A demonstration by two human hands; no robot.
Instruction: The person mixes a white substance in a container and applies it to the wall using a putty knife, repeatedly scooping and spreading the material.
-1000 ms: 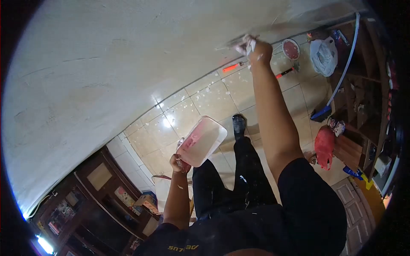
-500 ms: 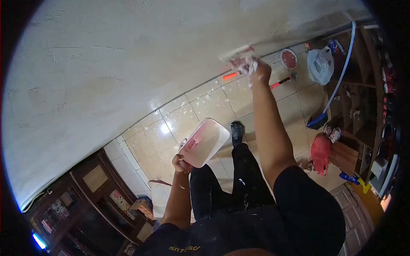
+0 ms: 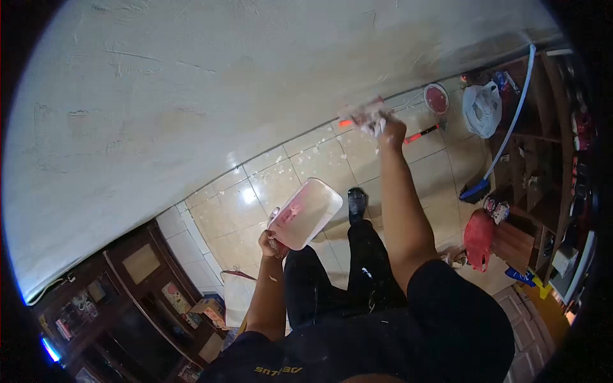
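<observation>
A light, stiff trowel (image 3: 359, 113) is gripped by its handle in the right hand (image 3: 389, 127) against the wall (image 3: 223, 89); a plaster-slick tray (image 3: 305, 214) is clasped at its edge by the left hand (image 3: 271, 244).

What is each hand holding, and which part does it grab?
The left hand grips the white tray by its near end. The right hand holds a trowel by its handle.

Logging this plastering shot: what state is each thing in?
left hand: shut on the tray handle
tray: tilted, smeared pink
right hand: shut on the trowel
trowel: pressed to the wall
wall: freshly skimmed, ridged
floor tiles: spattered white
round lid: lying flat
white bag: slumped on the floor
</observation>
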